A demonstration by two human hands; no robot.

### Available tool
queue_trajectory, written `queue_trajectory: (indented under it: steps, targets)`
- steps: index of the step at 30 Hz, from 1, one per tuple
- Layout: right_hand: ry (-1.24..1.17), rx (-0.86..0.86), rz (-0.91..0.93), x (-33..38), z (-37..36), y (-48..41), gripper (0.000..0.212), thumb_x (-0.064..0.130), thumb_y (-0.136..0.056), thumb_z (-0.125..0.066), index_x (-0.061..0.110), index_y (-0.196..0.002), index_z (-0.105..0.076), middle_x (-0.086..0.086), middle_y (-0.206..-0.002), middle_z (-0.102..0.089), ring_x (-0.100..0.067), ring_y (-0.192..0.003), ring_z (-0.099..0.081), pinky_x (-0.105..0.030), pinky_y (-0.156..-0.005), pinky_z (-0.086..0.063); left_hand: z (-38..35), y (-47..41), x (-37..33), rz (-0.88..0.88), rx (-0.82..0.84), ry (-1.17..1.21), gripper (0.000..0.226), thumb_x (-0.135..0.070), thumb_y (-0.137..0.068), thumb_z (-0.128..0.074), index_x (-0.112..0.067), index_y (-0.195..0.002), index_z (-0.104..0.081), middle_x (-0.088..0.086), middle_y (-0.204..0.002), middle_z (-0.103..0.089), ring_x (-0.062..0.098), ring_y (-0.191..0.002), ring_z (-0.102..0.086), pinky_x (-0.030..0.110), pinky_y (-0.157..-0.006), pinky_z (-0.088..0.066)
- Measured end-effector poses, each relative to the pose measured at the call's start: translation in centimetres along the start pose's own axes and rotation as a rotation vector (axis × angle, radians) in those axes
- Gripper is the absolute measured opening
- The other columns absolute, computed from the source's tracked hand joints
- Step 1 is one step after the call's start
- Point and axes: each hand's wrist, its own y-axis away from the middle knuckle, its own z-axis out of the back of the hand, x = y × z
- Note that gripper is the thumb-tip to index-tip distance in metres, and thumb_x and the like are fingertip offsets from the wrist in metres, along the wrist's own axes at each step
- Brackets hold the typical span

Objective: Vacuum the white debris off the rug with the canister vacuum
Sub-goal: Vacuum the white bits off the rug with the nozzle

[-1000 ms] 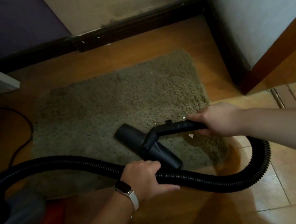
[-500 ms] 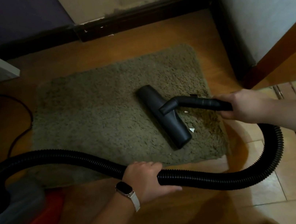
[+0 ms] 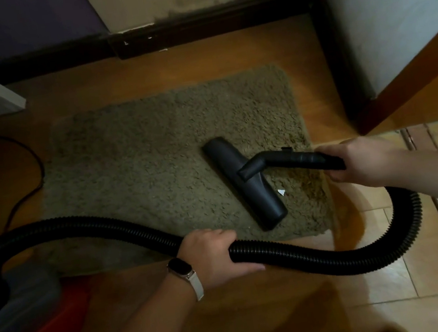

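Red and grey plastic at the near left corner is the canister vacuum (image 3: 22,323), sitting on the wooden floor (image 3: 263,315). From it the ribbed black hose (image 3: 339,258) arches up, runs across the near edge of the rug (image 3: 140,163) and loops back on the right. The left hand (image 3: 214,254), with a watch (image 3: 182,268) on its wrist, has its fingers wrapped round the hose mid-run. Farther on, the right hand (image 3: 359,159) closes round the rigid wand (image 3: 296,158), whose floor head (image 3: 243,182) lies flat on the pile. One white scrap (image 3: 281,192) lies just beside the head's right edge, on the rug's near right part.

The hose looks light and springy, so it will likely twist and tug. Steering is best done from the stiff wand near the head. The shaggy rug is soft and may drag or lift under suction. Beyond it, a cable (image 3: 28,154) trails on the left and a dark skirting board (image 3: 206,30) lines the wall.
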Motion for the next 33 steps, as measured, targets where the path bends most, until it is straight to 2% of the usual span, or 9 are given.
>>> queue_trajectory:
  steps: [2, 5, 10, 15, 19, 24, 27, 30, 33]
  targets:
    - [-0.024, -0.015, -0.03, -1.1, -0.1, 0.9, 0.043, 0.044, -0.09, -0.059, 0.038, -0.131, -0.049, 0.01, -0.077, -0.06, -0.009, -0.065, -0.058, -0.035, -0.059, -0.055, 1.0, -1.1, 0.0, 0.041, 0.065, -0.043, 0.07, -0.094, -0.066, -0.036, -0.029, -0.078, -0.058, -0.013, -0.071, -0.06, 0.008, -0.067, -0.06, 0.025, -0.061, -0.047]
    - [-0.073, -0.058, -0.111, -2.6, -0.2, 2.5, 0.044, 0.043, -0.09, -0.062, 0.037, -0.132, -0.049, 0.01, -0.073, -0.06, -0.007, -0.061, -0.056, -0.029, -0.05, -0.048, 2.1, -2.8, 0.5, 0.07, 0.142, -0.082, 0.071, -0.094, -0.065, -0.036, -0.029, -0.084, -0.058, -0.013, -0.076, -0.059, 0.008, -0.072, -0.059, 0.026, -0.065, -0.048]
    - [-0.191, -0.178, -0.177, -5.4, -0.8, 5.2, 0.046, 0.035, -0.086, -0.069, 0.033, -0.13, -0.057, 0.015, -0.062, -0.056, -0.002, -0.05, -0.052, -0.023, -0.043, -0.038, 3.7, -5.2, 0.9, 0.05, 0.128, -0.112, 0.066, -0.094, -0.064, -0.035, -0.031, -0.077, -0.051, -0.013, -0.072, -0.055, 0.007, -0.069, -0.056, 0.026, -0.065, -0.049]
    - [-0.236, -0.126, -0.227, -6.8, -1.6, 6.5, 0.035, 0.031, -0.086, -0.07, 0.035, -0.119, -0.058, 0.007, -0.063, -0.062, -0.01, -0.049, -0.059, -0.028, -0.044, -0.048, 4.2, -6.2, 0.8, 0.056, 0.14, -0.136, 0.067, -0.094, -0.064, -0.034, -0.031, -0.078, -0.05, -0.013, -0.072, -0.054, 0.008, -0.071, -0.057, 0.026, -0.065, -0.047]
    - [-0.165, -0.07, -0.169, -5.5, -2.2, 6.1, 0.037, 0.036, -0.089, -0.066, 0.037, -0.123, -0.054, 0.009, -0.064, -0.062, -0.008, -0.05, -0.06, -0.034, -0.049, -0.055, 3.4, -5.4, 0.6, 0.042, 0.138, -0.135, 0.069, -0.095, -0.064, -0.034, -0.031, -0.082, -0.054, -0.014, -0.074, -0.055, 0.007, -0.072, -0.057, 0.027, -0.067, -0.05]
    - [-0.057, -0.013, -0.064, -2.8, -1.3, 4.0, 0.039, 0.043, -0.093, -0.057, 0.036, -0.13, -0.047, 0.009, -0.077, -0.058, -0.008, -0.061, -0.056, -0.028, -0.049, -0.048, 1.7, -4.0, 1.0, -0.044, -0.009, -0.122, 0.068, -0.094, -0.065, -0.04, -0.028, -0.069, -0.057, -0.013, -0.06, -0.055, 0.009, -0.056, -0.058, 0.022, -0.051, -0.045]
    - [0.022, -0.004, 0.044, -0.5, -1.0, 2.2, 0.043, 0.047, -0.093, -0.053, 0.037, -0.133, -0.044, 0.01, -0.082, -0.056, -0.011, -0.068, -0.056, -0.032, -0.057, -0.051, 1.3, -3.5, 0.9, -0.056, -0.023, -0.1, 0.068, -0.093, -0.064, -0.039, -0.028, -0.067, -0.057, -0.013, -0.058, -0.056, 0.009, -0.053, -0.057, 0.023, -0.05, -0.046]
    - [0.076, 0.008, 0.098, 1.1, -0.9, 0.9, 0.057, 0.051, -0.093, -0.051, 0.036, -0.146, -0.035, 0.008, -0.092, -0.058, -0.016, -0.077, -0.059, -0.031, -0.061, -0.05, 1.4, -3.1, 0.9, -0.048, 0.053, -0.089, 0.071, -0.094, -0.064, -0.036, -0.028, -0.073, -0.059, -0.012, -0.066, -0.059, 0.01, -0.06, -0.06, 0.024, -0.056, -0.047]
    - [0.101, -0.01, 0.115, 1.1, -0.3, 0.5, 0.059, 0.053, -0.093, -0.051, 0.038, -0.148, -0.033, 0.008, -0.094, -0.058, -0.014, -0.077, -0.057, -0.029, -0.061, -0.046, 1.2, -2.8, 0.7, 0.004, 0.117, -0.107, 0.077, -0.095, -0.062, -0.032, -0.028, -0.085, -0.06, -0.012, -0.079, -0.063, 0.011, -0.075, -0.062, 0.025, -0.065, -0.045]
